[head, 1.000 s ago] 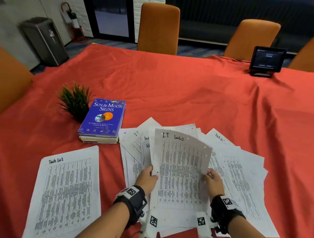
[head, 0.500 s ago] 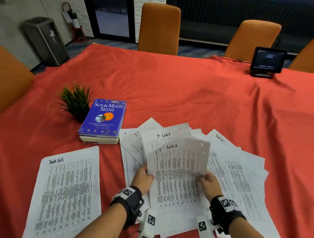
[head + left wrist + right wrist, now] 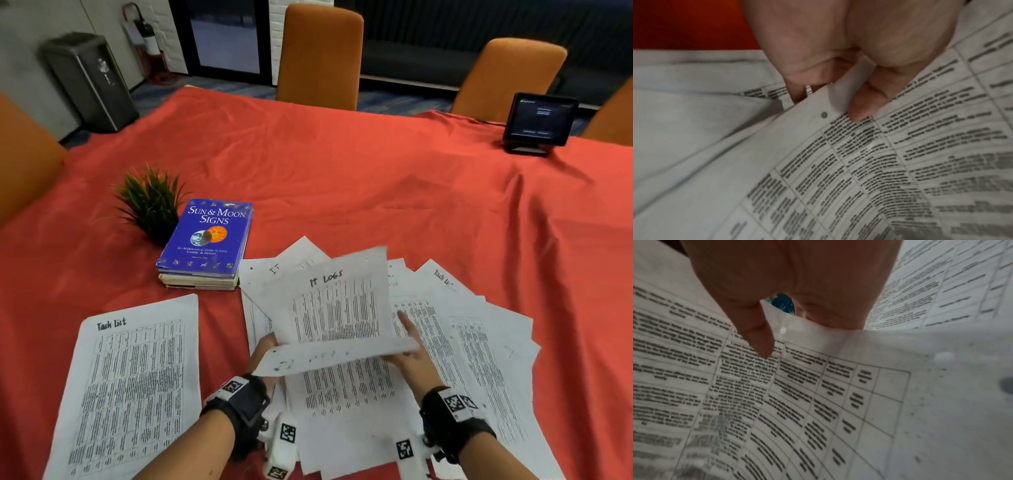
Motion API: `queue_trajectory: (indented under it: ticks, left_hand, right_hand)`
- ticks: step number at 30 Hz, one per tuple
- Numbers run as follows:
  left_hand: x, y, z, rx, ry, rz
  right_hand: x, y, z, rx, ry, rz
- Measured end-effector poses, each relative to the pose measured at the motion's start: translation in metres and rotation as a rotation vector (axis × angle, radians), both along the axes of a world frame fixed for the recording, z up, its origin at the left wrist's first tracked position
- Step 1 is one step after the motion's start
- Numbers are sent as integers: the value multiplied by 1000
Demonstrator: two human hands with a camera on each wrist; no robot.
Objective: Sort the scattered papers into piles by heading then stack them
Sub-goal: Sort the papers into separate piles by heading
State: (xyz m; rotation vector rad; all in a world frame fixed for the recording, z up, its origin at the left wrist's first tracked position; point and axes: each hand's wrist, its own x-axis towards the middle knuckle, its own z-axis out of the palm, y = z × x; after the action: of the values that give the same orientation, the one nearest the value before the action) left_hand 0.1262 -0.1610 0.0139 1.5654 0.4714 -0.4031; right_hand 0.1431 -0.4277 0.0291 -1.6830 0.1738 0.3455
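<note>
Head view puts the held sheet between the two hands, lifted just above the pile of sheets that fans out under and beyond both grips. The left hand pinches its left edge and the right hand its right edge. This is probably so that one page comes off the spread alone, without dragging its neighbours. Supported only at the sides, the top of the page droops toward the person and shows its back as a pale strip between the grips.

From the left wrist, the left hand has its thumb on the printed face of the held sheet, just beside a punched hole, with its fingers behind. From the right wrist, the right hand clamps the held sheet the same way.

Just beyond the grips, an IT Logs sheet lies on the pile. Left of the left grip, a Task List sheet lies apart on the red tablecloth, perhaps as a sorted place. A book and a plant sit farther out on that side.

The droop hides the held sheet's heading. Paper covers the fingers behind it and much of the left hand. A small blue patch shows in a gap at the right grip, and I cannot tell what it is. The table print is too blurred to read, and the frame cuts off the pile's near edge.
</note>
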Motion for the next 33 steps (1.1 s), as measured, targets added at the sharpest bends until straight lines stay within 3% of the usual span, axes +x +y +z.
queue_trajectory:
  ticks: [4,9,12,15,17,22,25,28,32,33]
  left_hand:
    - [1,4,-4,40,-14,10]
    - [5,0,5,-146,-19,39]
    - [6,2,-6,-91,-33,61]
    - [2,7,-14,107,-64,82]
    - [2,10,-20,123,-63,81]
    - [3,18,-21,204,-139,54]
    - [1,25,-27,347,-77,34]
    - [3,27,-32,437,-29,33]
    - [6,38,-48,247,137,214]
    - [5,44,-45,193,231,97]
  right_hand:
    - [12,5,18,15,89,14]
    - [17,6,21,-167,37,113]
    - [14,5,13,-221,-10,191]
    - [15,-2,8,-157,43,16]
    - [16,-15,3,-169,56,-79]
    - [26,-69,-13,-628,192,-378]
    - [26,-82,-17,-747,302,-241]
    - [30,-65,-20,-723,312,-59]
    - [40,-25,-24,-609,303,7]
    - [43,-15,-26,-585,304,13]
